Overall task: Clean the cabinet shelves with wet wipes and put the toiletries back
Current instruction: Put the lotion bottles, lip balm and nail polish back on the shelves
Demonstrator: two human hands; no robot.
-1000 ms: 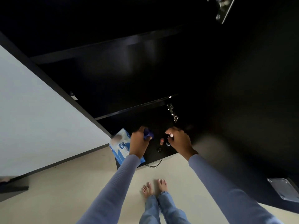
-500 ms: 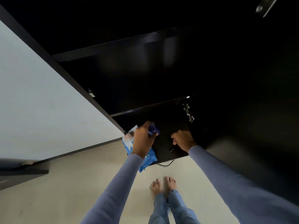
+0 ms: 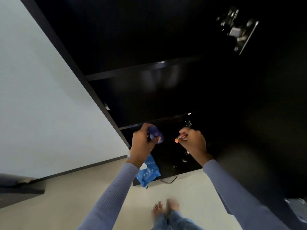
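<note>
We see a black cabinet [image 3: 166,39] filling the upper right of the frame, with a pale grey-white wall [image 3: 41,97] at the left. Our sleeves [image 3: 113,193] are ribbed lavender-blue. The left hand [image 3: 141,143] holds a dark blue bottle [image 3: 156,134], the right hand [image 3: 194,141] a small tube [image 3: 180,137] with an orange tip. Below lies a blue wet wipes pack [image 3: 147,173] with white dots, on a beige floor [image 3: 58,205].

A pale wall [image 3: 41,97] meets a beige floor [image 3: 58,205] along a dark skirting [image 3: 79,169]. A dark slab [image 3: 20,188] lies at lower left. Daylight falls evenly.
</note>
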